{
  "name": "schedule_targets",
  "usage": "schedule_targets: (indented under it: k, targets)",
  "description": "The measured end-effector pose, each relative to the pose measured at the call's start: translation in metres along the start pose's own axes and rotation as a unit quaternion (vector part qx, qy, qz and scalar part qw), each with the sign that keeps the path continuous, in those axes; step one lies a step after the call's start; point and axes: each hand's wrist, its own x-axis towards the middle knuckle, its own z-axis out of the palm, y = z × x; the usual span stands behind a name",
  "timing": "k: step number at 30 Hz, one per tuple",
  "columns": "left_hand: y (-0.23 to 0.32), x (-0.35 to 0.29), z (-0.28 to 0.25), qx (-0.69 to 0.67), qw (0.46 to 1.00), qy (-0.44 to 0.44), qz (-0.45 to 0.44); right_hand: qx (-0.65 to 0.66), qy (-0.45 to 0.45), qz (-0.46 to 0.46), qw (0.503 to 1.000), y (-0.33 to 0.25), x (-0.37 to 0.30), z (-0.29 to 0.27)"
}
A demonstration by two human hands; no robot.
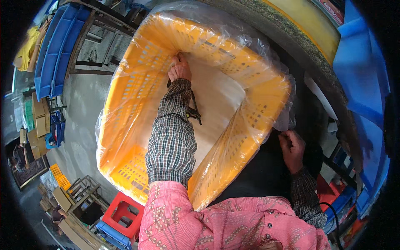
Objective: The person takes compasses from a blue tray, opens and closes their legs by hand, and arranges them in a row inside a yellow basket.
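Observation:
A yellow perforated plastic basket [143,83], lined with a clear plastic bag [225,41], stands tilted in front of me. A pale flat sheet [216,83] covers its bottom. My left hand [180,68] reaches deep inside to the far end of the bottom, fingers closed; what they hold is hidden. Beside that forearm lies a thin dark piece [193,112] with a yellow-green part, partly covered by my sleeve. Outside the basket's right side, my right hand [293,150] is closed at the hanging edge of the bag, apparently pinching it.
A red stool [123,214] stands at the lower left, with a blue crate [113,235] by it. Cardboard boxes [39,112] and blue bins [58,50] line the left. Blue sheeting [362,79] hangs at the right, beside a dark curved edge [300,46].

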Motion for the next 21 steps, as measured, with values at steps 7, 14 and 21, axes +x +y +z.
schedule_targets:
  k: [7, 14, 21]
  targets:
    - [0.001, 0.007, 0.006, 0.05, 0.998, 0.025, 0.028, -0.015, -0.016, 0.039, 0.999, -0.003, 0.0, -0.002]
    - [0.003, 0.015, -0.002, 0.062, 0.997, -0.025, 0.024, 0.005, 0.014, 0.011, 1.0, -0.004, 0.0, -0.001]
    - [-0.01, 0.016, -0.008, 0.053, 0.997, -0.043, 0.036, 0.019, -0.006, 0.015, 1.0, -0.005, 0.0, -0.005]
